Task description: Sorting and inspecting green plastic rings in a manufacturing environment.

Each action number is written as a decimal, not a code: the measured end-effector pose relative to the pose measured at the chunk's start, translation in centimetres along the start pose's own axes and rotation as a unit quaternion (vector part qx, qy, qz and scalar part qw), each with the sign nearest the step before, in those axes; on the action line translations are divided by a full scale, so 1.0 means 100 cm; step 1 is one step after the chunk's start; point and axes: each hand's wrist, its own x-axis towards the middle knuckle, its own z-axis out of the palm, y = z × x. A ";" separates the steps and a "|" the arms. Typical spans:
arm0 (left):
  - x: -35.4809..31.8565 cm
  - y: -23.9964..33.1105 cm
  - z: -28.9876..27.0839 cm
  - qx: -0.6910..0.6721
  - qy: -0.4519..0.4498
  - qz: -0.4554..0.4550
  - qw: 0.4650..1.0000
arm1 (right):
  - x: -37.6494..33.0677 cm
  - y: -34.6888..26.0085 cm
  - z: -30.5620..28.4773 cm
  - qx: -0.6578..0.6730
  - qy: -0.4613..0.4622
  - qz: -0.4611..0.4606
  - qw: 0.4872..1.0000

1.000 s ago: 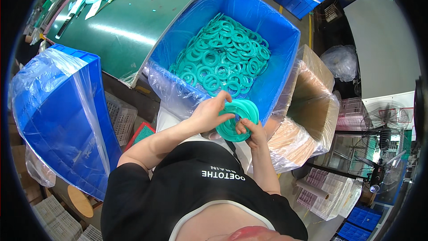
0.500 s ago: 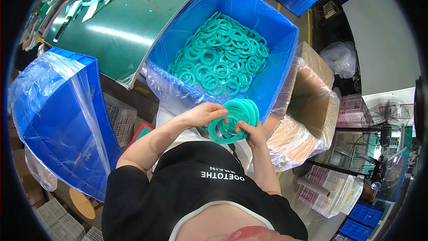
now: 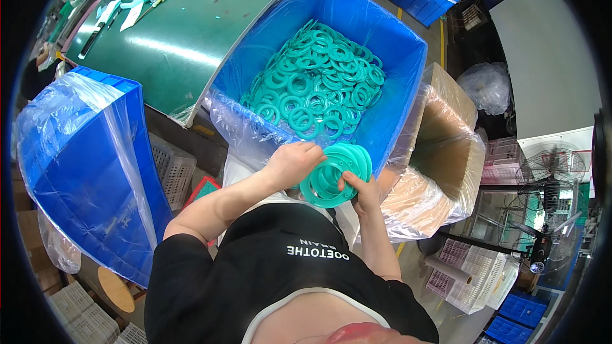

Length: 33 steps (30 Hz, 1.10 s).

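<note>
In front of my chest I have a fanned stack of flat teal plastic rings (image 3: pixel 358 155), with small holes along their bands. My right hand (image 3: pixel 363 192) grips the stack at its lower right, its thumb lying inside the ring opening. At the left rim my left hand (image 3: pixel 293 164) is closed, fingertips pinched together against the edge of a ring; how much they grip is partly hidden. Just beyond my hands stands a large blue bin (image 3: pixel 396 48) lined with clear plastic film. A heap of similar teal rings (image 3: pixel 328 79) fills its bottom.
A green-topped table (image 3: pixel 191 22) with a knife-like tool and strips stands at the far left. A second film-covered blue bin (image 3: pixel 83 153) is at my left. On the right are a film-lined cardboard box (image 3: pixel 452 159), crates (image 3: pixel 478 274) and a fan (image 3: pixel 551 185).
My left hand has shifted slightly, its fingers drawn together at the stack's left rim, no longer reaching into the ring opening. My right hand keeps its grip, nearly still.
</note>
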 end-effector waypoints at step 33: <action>0.024 0.005 0.027 -0.401 -0.146 -0.425 0.799 | -0.004 -0.072 -0.144 -0.146 0.264 -0.186 0.935</action>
